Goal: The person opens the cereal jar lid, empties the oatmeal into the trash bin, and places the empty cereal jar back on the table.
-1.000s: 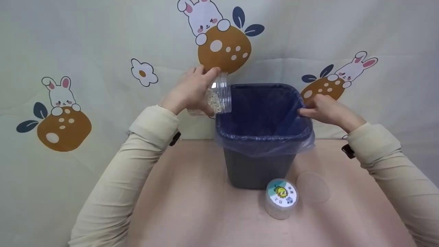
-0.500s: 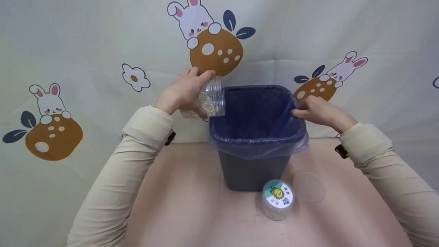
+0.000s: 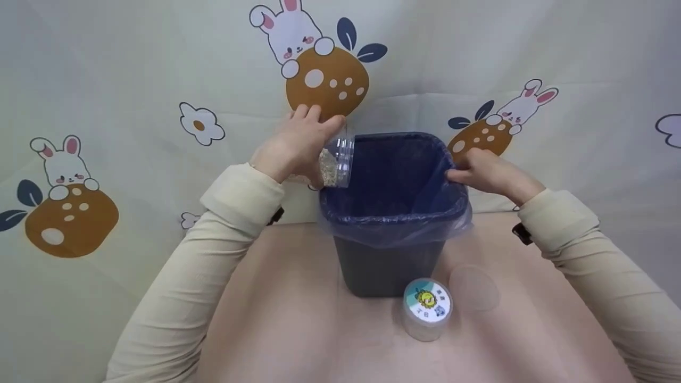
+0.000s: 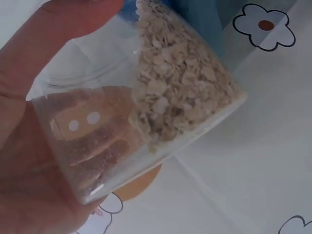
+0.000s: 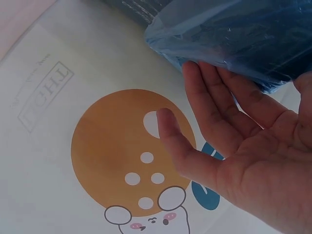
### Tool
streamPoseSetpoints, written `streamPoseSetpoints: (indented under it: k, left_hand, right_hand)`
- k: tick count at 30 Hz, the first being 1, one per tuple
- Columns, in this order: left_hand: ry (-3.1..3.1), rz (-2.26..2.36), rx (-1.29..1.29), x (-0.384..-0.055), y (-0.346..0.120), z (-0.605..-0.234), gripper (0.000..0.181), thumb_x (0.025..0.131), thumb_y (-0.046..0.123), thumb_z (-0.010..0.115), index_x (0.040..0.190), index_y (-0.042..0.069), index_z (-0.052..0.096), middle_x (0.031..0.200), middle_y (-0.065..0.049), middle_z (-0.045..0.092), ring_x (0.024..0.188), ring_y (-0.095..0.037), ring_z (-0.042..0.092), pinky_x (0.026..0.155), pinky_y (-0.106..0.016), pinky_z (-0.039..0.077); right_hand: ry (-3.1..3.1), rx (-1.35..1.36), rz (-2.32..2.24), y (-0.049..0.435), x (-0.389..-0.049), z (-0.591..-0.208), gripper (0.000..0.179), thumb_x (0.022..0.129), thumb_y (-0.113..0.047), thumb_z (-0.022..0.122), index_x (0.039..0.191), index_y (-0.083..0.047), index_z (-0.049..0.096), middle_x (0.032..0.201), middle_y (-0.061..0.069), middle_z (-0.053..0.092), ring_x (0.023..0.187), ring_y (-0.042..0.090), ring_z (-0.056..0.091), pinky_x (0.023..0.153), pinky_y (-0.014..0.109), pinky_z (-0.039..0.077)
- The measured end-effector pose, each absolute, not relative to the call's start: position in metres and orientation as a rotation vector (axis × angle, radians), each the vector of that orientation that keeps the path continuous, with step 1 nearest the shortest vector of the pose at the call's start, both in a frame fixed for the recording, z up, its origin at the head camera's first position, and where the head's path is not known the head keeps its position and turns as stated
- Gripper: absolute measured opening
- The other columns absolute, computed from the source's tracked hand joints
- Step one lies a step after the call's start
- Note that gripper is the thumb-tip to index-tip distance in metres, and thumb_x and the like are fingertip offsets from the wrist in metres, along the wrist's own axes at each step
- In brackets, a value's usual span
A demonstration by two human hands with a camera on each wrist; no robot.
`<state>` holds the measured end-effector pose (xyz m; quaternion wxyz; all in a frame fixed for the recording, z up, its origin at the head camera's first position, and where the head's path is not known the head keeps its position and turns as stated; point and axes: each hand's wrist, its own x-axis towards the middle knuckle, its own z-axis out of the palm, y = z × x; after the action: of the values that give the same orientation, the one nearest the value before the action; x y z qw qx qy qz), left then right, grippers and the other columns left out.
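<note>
My left hand (image 3: 298, 146) grips a clear plastic jar (image 3: 343, 154) tipped on its side. The jar's mouth points right, over the left rim of a dark grey trash bin (image 3: 391, 266). Pale oat flakes (image 4: 180, 73) lie heaped against one side of the jar in the left wrist view. A translucent blue bag (image 3: 393, 229) lines the bin and folds down over its rim. On the bin's right side, my right hand (image 3: 492, 173) holds the lined rim, thumb at the inner side. Its fingers (image 5: 209, 97) stand against the outside of the bag in the right wrist view.
A small clear tub (image 3: 427, 311) with a printed sunflower lid stands in front of the bin. A flat translucent disc (image 3: 475, 288) lies to its right on the pinkish table (image 3: 298, 340). Behind hangs a rabbit-print cloth (image 3: 415, 58).
The head view has shifted a little, moving the scene leftward. The jar has come slightly further over the bin's left rim. My right hand keeps its place on the rim.
</note>
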<state>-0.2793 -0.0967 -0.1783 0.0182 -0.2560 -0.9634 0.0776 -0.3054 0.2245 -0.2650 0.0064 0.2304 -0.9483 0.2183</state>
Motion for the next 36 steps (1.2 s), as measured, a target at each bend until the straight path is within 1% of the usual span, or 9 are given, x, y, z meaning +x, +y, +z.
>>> streamPoseSetpoints:
  k: [3,13,17,21,30,36]
  left_hand:
    - [-2.988,0.245,-0.796,-0.280,-0.095,-0.177,0.104,0.057,0.027,0.093,0.143,0.013,0.035,0.126,-0.023,0.040,0.115,-0.039,0.032,0.095,-0.046,0.031]
    - [-3.010,0.168,-0.775,-0.283,-0.097,-0.177,0.106,0.059,0.023,0.093,0.145,0.013,0.032,0.128,-0.024,0.038,0.116,-0.038,0.030,0.096,-0.045,0.030]
    - [-3.011,0.176,-0.725,-0.287,-0.100,-0.180,0.106,0.059,0.024,0.093,0.145,0.012,0.031,0.131,-0.025,0.036,0.119,-0.040,0.030,0.100,-0.047,0.029]
    - [-3.006,0.161,-0.685,-0.291,-0.105,-0.182,0.105,0.059,0.023,0.093,0.144,0.011,0.032,0.130,-0.026,0.036,0.120,-0.041,0.031,0.103,-0.050,0.027]
    - [-2.986,0.230,-0.655,-0.289,-0.102,-0.183,0.103,0.058,0.023,0.093,0.142,0.011,0.033,0.127,-0.026,0.038,0.120,-0.042,0.032,0.103,-0.052,0.027]
    - [-2.987,0.261,-0.656,-0.286,-0.102,-0.181,0.104,0.057,0.022,0.093,0.142,0.010,0.033,0.128,-0.027,0.037,0.121,-0.042,0.032,0.103,-0.053,0.028]
  right_hand:
    - [-2.963,0.715,0.677,0.225,-0.305,-0.265,0.031,0.092,-0.021,0.054,0.063,-0.011,0.052,0.056,-0.006,0.036,0.053,0.013,0.037,0.053,0.031,0.030]
    - [-2.955,0.723,0.691,0.225,-0.305,-0.264,0.029,0.093,-0.020,0.054,0.069,-0.007,0.059,0.057,-0.005,0.041,0.054,0.014,0.041,0.052,0.030,0.032]
    - [-2.960,0.722,0.695,0.224,-0.306,-0.266,0.029,0.093,-0.020,0.054,0.069,-0.006,0.060,0.056,-0.004,0.041,0.053,0.015,0.041,0.051,0.031,0.032]
    - [-2.963,0.729,0.701,0.224,-0.306,-0.267,0.029,0.094,-0.020,0.054,0.069,-0.005,0.061,0.056,-0.004,0.041,0.054,0.015,0.041,0.052,0.031,0.032]
    - [-2.966,0.733,0.717,0.224,-0.305,-0.267,0.029,0.093,-0.019,0.054,0.070,-0.004,0.063,0.057,-0.004,0.044,0.056,0.016,0.043,0.054,0.032,0.034]
    - [-2.958,0.746,0.717,0.225,-0.305,-0.268,0.028,0.093,-0.019,0.054,0.070,-0.004,0.061,0.058,-0.003,0.044,0.056,0.016,0.043,0.054,0.032,0.033]
